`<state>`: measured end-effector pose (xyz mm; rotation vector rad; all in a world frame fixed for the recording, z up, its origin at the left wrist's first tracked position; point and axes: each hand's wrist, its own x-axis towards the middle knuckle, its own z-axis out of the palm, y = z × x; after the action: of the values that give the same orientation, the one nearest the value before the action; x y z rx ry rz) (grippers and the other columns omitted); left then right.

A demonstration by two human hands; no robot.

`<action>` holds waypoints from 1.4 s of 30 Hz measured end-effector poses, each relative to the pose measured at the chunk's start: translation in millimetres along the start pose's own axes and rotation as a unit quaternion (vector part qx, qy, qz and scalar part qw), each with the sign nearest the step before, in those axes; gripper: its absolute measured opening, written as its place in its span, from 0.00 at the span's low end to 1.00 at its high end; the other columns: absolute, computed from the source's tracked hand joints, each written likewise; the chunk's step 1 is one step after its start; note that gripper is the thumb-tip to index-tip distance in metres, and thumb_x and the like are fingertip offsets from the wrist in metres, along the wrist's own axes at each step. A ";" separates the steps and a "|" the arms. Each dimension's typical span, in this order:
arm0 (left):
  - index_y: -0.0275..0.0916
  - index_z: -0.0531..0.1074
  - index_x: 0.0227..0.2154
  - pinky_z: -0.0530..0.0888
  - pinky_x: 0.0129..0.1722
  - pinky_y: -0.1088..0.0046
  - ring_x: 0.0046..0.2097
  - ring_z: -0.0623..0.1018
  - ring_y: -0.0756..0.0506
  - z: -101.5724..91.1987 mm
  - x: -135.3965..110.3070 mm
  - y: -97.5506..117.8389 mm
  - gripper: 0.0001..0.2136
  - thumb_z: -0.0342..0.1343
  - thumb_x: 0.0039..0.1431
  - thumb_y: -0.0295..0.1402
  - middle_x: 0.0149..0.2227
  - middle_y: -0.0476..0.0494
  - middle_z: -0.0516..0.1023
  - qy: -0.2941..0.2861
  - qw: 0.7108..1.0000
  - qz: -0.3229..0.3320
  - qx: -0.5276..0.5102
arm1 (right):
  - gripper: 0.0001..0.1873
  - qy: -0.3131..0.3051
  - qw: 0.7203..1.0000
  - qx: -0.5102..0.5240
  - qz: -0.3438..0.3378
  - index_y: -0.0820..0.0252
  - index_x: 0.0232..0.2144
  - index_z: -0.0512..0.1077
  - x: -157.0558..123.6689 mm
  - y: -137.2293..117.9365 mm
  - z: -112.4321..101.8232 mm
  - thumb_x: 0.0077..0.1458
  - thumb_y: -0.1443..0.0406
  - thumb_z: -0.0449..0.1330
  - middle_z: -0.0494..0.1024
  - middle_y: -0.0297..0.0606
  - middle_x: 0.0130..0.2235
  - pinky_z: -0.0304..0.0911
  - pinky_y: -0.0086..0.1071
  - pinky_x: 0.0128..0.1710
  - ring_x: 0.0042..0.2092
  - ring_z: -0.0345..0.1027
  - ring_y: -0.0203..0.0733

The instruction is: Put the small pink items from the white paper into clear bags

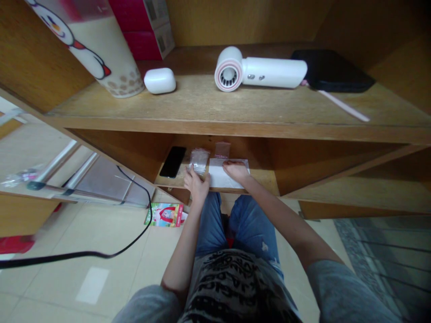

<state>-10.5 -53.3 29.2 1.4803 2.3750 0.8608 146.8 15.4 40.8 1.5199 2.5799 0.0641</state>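
Observation:
My left hand (195, 183) rests at the front of the low wooden shelf (262, 178), its fingers touching a small clear plastic bag (199, 159). My right hand (236, 169) lies with curled fingers on a white sheet (220, 178) spread on the same shelf. A second small clear bag with a pink strip (222, 149) lies just behind the sheet. A black phone (173, 161) lies flat to the left of the bags.
On the upper shelf (215, 112) stand a large cup with a penguin print (101, 49), a white earbud case (160, 80), a white hair dryer (262, 72), a black pouch (332, 69) and pink boxes (141, 27). A black cable (101, 253) and a colourful card (164, 214) lie on the tiled floor.

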 end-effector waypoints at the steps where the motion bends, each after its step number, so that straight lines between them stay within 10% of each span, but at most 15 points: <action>1: 0.34 0.52 0.59 0.58 0.55 0.49 0.62 0.54 0.31 -0.4 2.6 1.6 0.34 0.53 0.52 0.44 0.63 0.27 0.49 0.020 1.000 0.004 0.012 | 0.19 -0.002 1.000 0.000 -0.003 0.63 0.42 0.69 -0.4 0.0 -0.3 0.62 0.66 0.40 0.76 0.50 0.41 0.64 0.34 0.37 0.39 0.73 0.45; 11: 0.32 0.54 0.58 0.61 0.51 0.53 0.55 0.63 0.29 6.1 52.6 19.1 0.36 0.52 0.51 0.48 0.58 0.25 0.59 0.001 0.978 0.179 0.107 | 0.19 -0.012 1.000 0.019 0.013 0.65 0.43 0.68 -4.9 -2.3 -8.1 0.62 0.66 0.40 0.74 0.53 0.44 0.62 0.31 0.36 0.40 0.72 0.44; 42: 0.32 0.54 0.60 0.56 0.55 0.49 0.62 0.55 0.32 27.2 71.2 -11.1 0.31 0.39 0.60 0.48 0.62 0.27 0.55 -0.033 0.965 0.186 0.180 | 0.21 -0.005 0.999 0.029 0.044 0.61 0.47 0.67 -1.6 -1.1 -0.7 0.62 0.63 0.38 0.69 0.50 0.51 0.62 0.34 0.38 0.41 0.70 0.44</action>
<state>-39.7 15.2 9.6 2.1082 2.3293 0.4450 146.6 13.5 41.6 1.6478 2.5275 -0.0079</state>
